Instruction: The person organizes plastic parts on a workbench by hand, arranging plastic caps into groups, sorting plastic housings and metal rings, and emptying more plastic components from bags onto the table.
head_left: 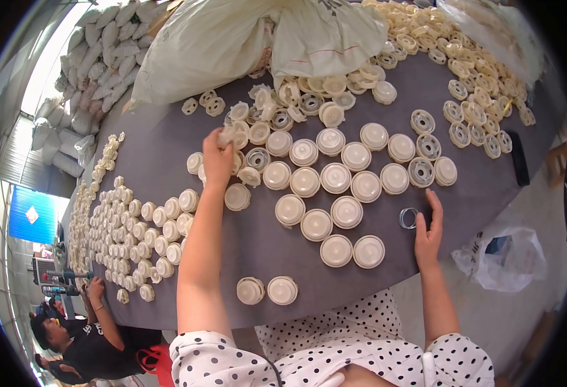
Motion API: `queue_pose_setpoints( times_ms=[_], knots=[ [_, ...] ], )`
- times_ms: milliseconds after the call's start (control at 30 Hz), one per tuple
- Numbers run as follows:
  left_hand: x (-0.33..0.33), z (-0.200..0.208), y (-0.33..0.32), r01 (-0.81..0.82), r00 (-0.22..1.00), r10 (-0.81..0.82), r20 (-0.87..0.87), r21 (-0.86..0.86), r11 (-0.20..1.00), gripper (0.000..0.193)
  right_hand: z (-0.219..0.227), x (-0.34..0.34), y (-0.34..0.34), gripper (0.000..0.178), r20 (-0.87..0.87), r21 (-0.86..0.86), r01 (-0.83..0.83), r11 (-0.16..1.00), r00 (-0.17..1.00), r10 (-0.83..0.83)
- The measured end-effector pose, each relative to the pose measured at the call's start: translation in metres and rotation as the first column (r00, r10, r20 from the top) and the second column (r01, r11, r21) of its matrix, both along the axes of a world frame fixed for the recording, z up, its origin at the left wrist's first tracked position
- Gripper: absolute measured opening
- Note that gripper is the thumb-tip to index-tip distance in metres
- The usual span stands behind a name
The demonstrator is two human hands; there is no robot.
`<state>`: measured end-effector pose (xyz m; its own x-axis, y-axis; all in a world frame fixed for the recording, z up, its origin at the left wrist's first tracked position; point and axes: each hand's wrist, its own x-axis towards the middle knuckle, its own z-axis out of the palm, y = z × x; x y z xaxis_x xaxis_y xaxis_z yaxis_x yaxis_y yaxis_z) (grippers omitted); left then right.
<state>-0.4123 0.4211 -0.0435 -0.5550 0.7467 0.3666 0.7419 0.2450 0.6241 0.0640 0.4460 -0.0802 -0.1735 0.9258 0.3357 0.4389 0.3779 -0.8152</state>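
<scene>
My left hand (218, 160) reaches to the far side of the table, its fingers closed around a small cream plastic piece (226, 136), slightly blurred. Beside it lie loose cream caps (259, 133) and a round part with a metal-coloured inside (257, 158). My right hand (429, 229) rests at the table's right, thumb and forefinger apart, holding nothing. Just left of its thumb lies a thin metal ring (408, 218), which looks like a coil of wire. Between my hands, round cream plastic housings (335, 178) lie in loose rows, flat faces up.
A large white woven sack (199, 51) lies at the back, beside a heap of cream rings (477, 84). Many small housings (119, 226) cover the left side. A black bar (519, 158) lies at the right edge. Another person (83, 335) works at the far left.
</scene>
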Motion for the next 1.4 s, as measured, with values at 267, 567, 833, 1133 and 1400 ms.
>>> queue_pose_setpoints(
  times_ms=[267, 567, 833, 1133, 1400],
  knots=[
    [0.173, 0.040, -0.006, 0.319, 0.851, -0.416, 0.320, 0.314, 0.894, 0.044, 0.052, -0.046, -0.012, 0.055, -0.714, -0.155, -0.465, 0.872, 0.662, 0.227],
    [0.271, 0.038, -0.019, 0.772, 0.525, -0.800, 0.291, 0.234, 0.591, 0.041, 0.063, -0.040, -0.004, 0.058, -0.802, -0.354, -0.657, 0.666, 0.579, 0.145],
    [0.259, 0.033, -0.020, 0.352, 0.098, -0.349, 0.932, 0.296, 0.888, 0.021, 0.061, 0.003, 0.066, 0.060, 0.334, 0.213, 0.018, 0.977, 0.938, -0.090],
    [0.237, 0.035, -0.036, 0.362, 0.193, -0.265, 0.945, 0.183, 0.914, 0.025, 0.039, 0.001, 0.104, 0.058, 0.623, 0.144, -0.117, 0.983, 0.782, 0.002],
    [0.266, 0.038, -0.018, 0.386, -0.026, -0.244, 0.970, 0.235, 0.892, 0.029, 0.076, -0.033, 0.028, 0.059, 0.135, 0.203, -0.525, 0.827, 0.851, 0.507]
  ],
)
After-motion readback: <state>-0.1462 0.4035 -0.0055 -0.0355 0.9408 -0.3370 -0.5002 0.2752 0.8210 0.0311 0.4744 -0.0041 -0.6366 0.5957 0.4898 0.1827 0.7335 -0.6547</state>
